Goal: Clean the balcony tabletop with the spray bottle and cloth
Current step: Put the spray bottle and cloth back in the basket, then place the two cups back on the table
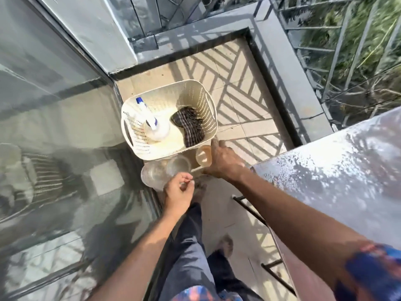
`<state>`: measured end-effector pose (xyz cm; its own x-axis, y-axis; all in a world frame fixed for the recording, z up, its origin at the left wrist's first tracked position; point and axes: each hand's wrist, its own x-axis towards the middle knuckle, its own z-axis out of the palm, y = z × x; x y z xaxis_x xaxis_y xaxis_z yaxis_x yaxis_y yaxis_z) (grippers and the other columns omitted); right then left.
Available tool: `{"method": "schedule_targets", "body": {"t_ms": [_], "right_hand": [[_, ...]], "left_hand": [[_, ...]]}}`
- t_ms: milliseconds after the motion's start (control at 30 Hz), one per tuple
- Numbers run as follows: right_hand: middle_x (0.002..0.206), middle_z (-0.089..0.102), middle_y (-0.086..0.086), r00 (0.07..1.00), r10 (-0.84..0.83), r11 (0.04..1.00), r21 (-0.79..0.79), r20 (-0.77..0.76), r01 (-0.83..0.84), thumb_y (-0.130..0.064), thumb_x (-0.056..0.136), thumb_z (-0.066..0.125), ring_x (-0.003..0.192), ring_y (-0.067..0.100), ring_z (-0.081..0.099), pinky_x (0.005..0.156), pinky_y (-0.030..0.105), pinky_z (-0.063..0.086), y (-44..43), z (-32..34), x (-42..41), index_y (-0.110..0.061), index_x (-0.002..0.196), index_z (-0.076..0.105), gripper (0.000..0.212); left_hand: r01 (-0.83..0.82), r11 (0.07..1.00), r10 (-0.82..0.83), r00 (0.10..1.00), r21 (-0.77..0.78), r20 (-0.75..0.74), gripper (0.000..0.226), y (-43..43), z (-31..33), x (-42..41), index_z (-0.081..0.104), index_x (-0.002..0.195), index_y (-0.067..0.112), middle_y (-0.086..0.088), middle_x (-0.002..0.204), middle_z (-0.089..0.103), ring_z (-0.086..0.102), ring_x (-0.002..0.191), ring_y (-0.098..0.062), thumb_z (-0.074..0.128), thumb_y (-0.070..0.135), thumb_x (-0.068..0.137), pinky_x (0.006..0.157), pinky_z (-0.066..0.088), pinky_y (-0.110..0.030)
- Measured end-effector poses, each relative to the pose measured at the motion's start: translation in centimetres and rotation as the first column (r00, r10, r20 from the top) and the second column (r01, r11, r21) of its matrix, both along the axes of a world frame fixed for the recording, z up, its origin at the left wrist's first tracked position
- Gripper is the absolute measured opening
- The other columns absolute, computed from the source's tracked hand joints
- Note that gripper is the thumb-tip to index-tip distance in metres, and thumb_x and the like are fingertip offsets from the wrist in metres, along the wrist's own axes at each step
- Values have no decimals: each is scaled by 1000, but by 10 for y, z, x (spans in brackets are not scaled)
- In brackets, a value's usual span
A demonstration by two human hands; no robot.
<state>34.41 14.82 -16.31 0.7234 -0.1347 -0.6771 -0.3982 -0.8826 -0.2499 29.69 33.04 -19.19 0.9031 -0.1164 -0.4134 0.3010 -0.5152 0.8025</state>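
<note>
A cream perforated basket [208, 105] stands on the tiled balcony floor. Inside it a spray bottle [155, 127] with a blue-and-white trigger head stands at the left, and a dark checked cloth [191, 124] lies crumpled at the right. The grey balcony tabletop [325, 170] fills the right side, dappled with sunlight. My right hand [223, 162] reaches down beside the basket's near corner and holds a small amber glass [203, 156]. My left hand [179, 193] hovers with loosely curled fingers, holding nothing, just above two clear glasses [165, 170] on the floor.
A glass sliding door [54, 137] runs along the left. A grey parapet [288, 83] with metal railing borders the far and right sides. My legs and feet [225, 244] stand between door and table. Black table frame bars [249, 208] show under the tabletop.
</note>
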Motion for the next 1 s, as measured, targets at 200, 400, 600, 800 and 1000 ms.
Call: {"method": "schedule_targets", "body": {"t_ms": [200, 400, 600, 800, 1000], "right_hand": [[138, 44, 14, 997, 78, 986, -151, 30, -72, -65, 74, 75, 116, 37, 57, 91, 45, 48, 8, -27, -6, -14, 148, 23, 104], [125, 55, 15, 993, 69, 992, -107, 97, -59, -52, 80, 73, 104, 34, 60, 77, 40, 50, -4, 6, -1, -8, 134, 37, 79], [105, 64, 8, 964, 158, 941, -329, 216, -81, -57, 77, 67, 76, 27, 52, 64, 38, 44, -57, 65, -7, -15, 131, 41, 73], [105, 69, 10, 966, -157, 929, -301, 204, 215, -76, 69, 60, 91, 34, 65, 70, 38, 47, -104, 62, -24, -22, 120, 50, 75], [95, 68, 8, 945, -197, 931, -251, 262, 264, -76, 75, 57, 84, 31, 65, 71, 37, 49, -101, 54, -34, -17, 121, 51, 76]], "left_hand": [[45, 999, -44, 993, 11, -114, 19, -4, -21, -4, 66, 90, 15, 5, 80, 65, 59, 70, 8, 67, -4, 88, 65, 45, -8], [88, 995, -83, 991, 44, -108, 16, -5, -20, 7, 66, 92, 17, 5, 81, 66, 59, 69, -6, 68, 1, 89, 65, 47, -15], [228, 970, -228, 974, 88, -8, 15, -23, -17, 13, 66, 100, 17, 4, 91, 69, 66, 82, -16, 69, 12, 87, 71, 53, -30], [436, 846, -509, 830, 307, 227, 57, -64, -18, 33, 58, 128, 12, -6, 124, 58, 55, 115, -27, 77, 6, 74, 103, 46, -47], [657, 418, -788, 606, 628, -109, 78, -89, -41, 64, 40, 145, 6, -15, 156, 34, 37, 142, -33, 80, 10, 77, 115, 39, -49]]}}
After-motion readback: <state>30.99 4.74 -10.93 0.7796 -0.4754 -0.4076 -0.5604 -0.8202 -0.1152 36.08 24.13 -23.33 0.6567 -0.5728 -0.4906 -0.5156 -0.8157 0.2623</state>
